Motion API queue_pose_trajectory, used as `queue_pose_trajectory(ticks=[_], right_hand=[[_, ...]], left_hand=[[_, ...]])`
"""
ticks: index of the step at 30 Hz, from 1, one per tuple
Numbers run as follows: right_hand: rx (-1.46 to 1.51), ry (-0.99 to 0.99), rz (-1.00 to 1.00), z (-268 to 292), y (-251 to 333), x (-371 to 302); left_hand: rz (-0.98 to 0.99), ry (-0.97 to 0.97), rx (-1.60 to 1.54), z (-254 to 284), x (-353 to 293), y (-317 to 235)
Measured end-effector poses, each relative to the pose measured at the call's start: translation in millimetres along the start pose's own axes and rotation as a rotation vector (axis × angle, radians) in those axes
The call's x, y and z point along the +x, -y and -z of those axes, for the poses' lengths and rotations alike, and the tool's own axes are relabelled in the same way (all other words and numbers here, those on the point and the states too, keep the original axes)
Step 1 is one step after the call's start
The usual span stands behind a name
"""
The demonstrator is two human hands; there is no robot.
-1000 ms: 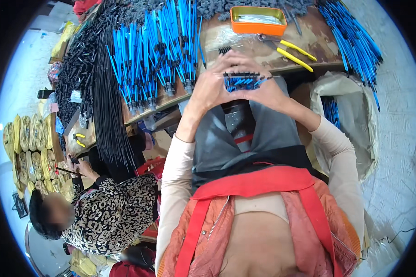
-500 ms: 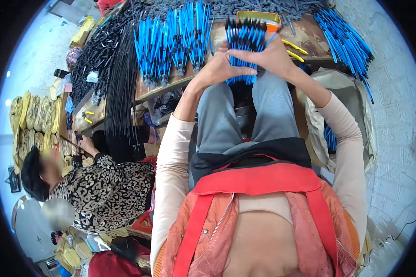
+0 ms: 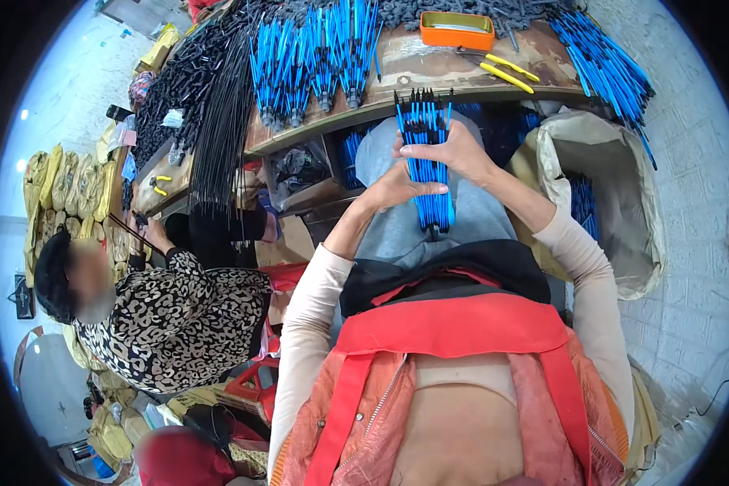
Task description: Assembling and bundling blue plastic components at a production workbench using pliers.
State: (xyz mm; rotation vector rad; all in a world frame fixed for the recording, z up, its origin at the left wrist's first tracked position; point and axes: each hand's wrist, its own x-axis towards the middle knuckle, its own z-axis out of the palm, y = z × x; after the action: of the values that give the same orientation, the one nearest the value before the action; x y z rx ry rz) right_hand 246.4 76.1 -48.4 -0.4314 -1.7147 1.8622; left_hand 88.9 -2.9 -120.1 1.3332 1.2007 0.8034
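A bundle of thin blue rods with black tips stands over my lap, gripped from both sides. My left hand wraps its lower left part, thumb across the front. Higher up on the right side, my right hand is closed round the same bundle, its thumb also over the front. Most of the fingers behind the bundle are hidden. On the workbench beyond, several similar blue bundles lie side by side. Yellow-handled pliers rest near the bench edge, by an orange tin.
More blue rods overhang the bench at the right. An open pale sack holding blue pieces stands beside my right arm. Black parts and long black rods cover the left of the bench. A co-worker sits at my left.
Both hands have drawn the bundle back from the bench edge toward my lap. The orange tin and pliers now show fully. The co-worker remains seated, holding a dark thin piece.
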Motion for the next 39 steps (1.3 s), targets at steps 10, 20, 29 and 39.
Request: queue_pose_trajectory(ticks=[10,20,29,39], right_hand=[[0.212,-0.166,-0.118,-5,-24,30],[0.171,-0.1,-0.231,5,-22,34],[-0.071,-0.231,-0.074,5,-31,37],[0.025,-0.071,-0.139,12,-21,42]], left_hand=[[0.095,-0.047,-0.145,13,0,-8],[-0.288,-0.743,-0.175,58,14,-93],[-0.523,-0.939,0.99,38,55,-126],[-0.406,-0.98,0.164,57,19,-97]])
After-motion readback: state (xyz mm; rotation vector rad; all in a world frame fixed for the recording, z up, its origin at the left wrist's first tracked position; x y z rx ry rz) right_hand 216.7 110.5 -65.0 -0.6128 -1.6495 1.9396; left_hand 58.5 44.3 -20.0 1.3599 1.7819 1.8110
